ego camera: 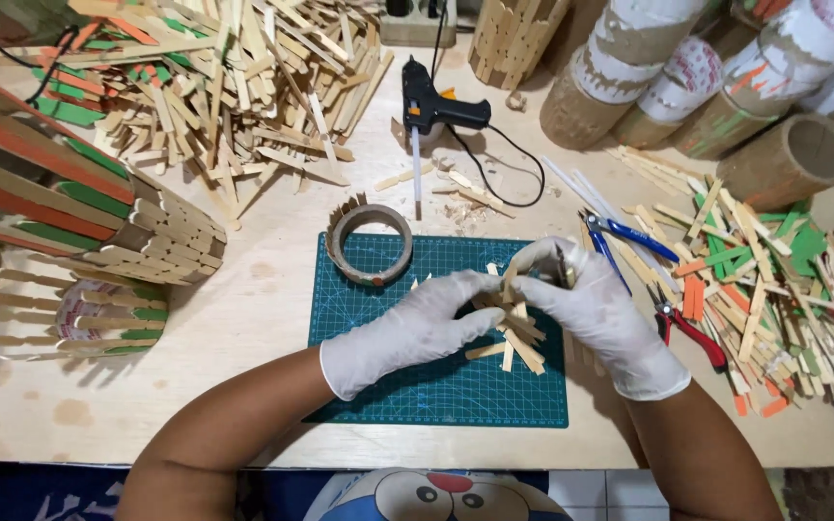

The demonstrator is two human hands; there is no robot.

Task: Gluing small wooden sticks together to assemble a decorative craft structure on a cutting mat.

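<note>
A wooden counter [263, 299] crowded with craft-stick heaps, stick-clad cylinders [98, 207] at left and cardboard tubes [789, 159] at far right carries a green cutting mat [436, 386]. Over the mat, two white-gloved hands work a small bundle of plain wooden sticks [514, 333]: the left hand [427, 323] pinches the sticks, while the right hand [596, 309] closes around a small metal tool, seemingly a cutter, at a stick's end. The step appears to be trimming; a clean snip calls for steadying the stick. A black glue gun [431, 101] and tape ring [371, 243] lie beyond.
</note>
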